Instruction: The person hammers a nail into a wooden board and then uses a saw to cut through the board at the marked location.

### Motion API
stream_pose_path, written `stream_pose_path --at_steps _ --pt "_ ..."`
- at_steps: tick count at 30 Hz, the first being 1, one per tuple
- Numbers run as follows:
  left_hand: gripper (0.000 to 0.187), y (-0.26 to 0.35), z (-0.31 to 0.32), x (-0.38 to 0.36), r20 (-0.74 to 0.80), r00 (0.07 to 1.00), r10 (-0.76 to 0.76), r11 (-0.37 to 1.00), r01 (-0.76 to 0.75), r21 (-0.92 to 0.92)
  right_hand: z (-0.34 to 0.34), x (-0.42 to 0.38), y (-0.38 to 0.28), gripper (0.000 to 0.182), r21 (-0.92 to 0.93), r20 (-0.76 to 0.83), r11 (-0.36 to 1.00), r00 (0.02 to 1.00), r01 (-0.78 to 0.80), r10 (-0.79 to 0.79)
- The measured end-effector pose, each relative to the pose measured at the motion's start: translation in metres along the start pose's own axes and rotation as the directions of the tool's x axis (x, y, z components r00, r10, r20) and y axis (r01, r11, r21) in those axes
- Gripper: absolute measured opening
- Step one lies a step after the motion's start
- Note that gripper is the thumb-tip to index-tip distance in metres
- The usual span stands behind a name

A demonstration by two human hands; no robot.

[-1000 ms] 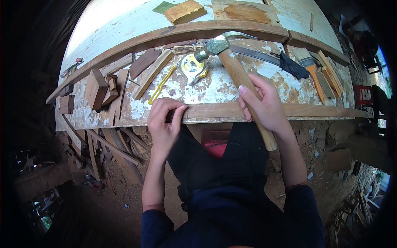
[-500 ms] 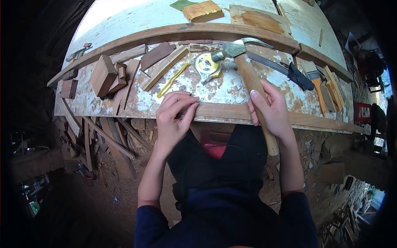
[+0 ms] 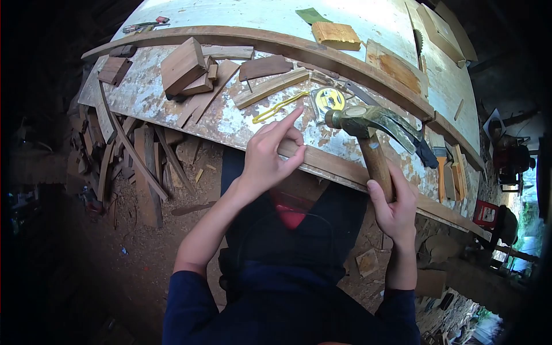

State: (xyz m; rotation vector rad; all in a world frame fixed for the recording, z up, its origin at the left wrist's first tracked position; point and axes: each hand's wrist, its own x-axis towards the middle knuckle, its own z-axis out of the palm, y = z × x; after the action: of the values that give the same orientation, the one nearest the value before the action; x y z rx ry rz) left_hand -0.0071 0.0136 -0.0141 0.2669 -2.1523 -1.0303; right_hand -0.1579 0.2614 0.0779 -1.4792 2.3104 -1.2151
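Note:
My right hand point(image 3: 395, 201) is wrapped round the wooden handle of a claw hammer point(image 3: 374, 121). The hammer's metal head is raised above the bench, its claw pointing right. My left hand point(image 3: 269, 152) is at a long wooden strip point(image 3: 328, 161) along the bench's near edge. Its index finger points out, while the thumb and a curled finger come together over the strip; anything between them is too small to make out. Just beyond the left hand lie a yellow-handled tool point(image 3: 279, 107) and a yellow tape measure point(image 3: 329, 100).
Wood blocks point(image 3: 183, 66) and offcuts lie on the worn bench point(image 3: 221, 123). A long beam point(image 3: 259, 39) crosses it. A paintbrush point(image 3: 441, 167) lies to the right. Scrap wood point(image 3: 146, 172) is piled on the floor at left, and a red stool point(image 3: 289, 215) shows between my legs.
The hammer head has swung nearer and lower, its handle now more foreshortened. My left index finger has straightened away from the thumb. The view has turned, so the bench appears tilted.

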Motion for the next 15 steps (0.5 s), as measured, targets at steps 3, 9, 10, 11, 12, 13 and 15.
stream_pose_path --at_steps 3,9,10,11,12,13,15 --pt "0.079 0.000 0.002 0.001 -0.029 0.999 0.026 1.000 -0.026 0.002 0.001 -0.002 -0.005 0.045 -0.008 0.072 0.997 0.995 0.073 -0.072" --pt "0.082 0.001 0.002 0.000 -0.028 1.000 0.004 1.000 -0.004 -0.019 -0.001 0.005 -0.020 0.043 -0.073 0.195 0.997 0.981 0.009 0.006" --pt "0.082 0.000 0.002 -0.001 -0.031 0.999 0.012 1.000 -0.013 -0.014 -0.001 0.002 -0.019 0.042 -0.056 0.163 0.998 0.987 0.002 0.008" --pt "0.083 -0.001 0.003 -0.001 -0.032 0.999 0.020 1.000 -0.020 -0.010 -0.002 -0.003 -0.018 0.042 -0.038 0.132 0.999 0.991 -0.007 0.012" --pt "0.083 -0.001 0.002 0.000 -0.035 0.999 0.033 0.999 -0.033 -0.001 -0.001 -0.004 -0.017 0.042 -0.018 0.096 1.000 0.995 -0.008 0.010" --pt "0.083 0.000 0.001 0.000 -0.032 0.999 0.028 1.000 -0.028 0.004 0.001 -0.002 -0.015 0.042 -0.049 0.152 0.999 0.988 0.004 0.003" --pt "0.082 0.002 0.000 0.000 -0.027 0.999 0.022 1.000 -0.022 0.008 0.004 0.005 -0.012 0.042 -0.112 0.259 0.993 0.966 0.032 -0.002"
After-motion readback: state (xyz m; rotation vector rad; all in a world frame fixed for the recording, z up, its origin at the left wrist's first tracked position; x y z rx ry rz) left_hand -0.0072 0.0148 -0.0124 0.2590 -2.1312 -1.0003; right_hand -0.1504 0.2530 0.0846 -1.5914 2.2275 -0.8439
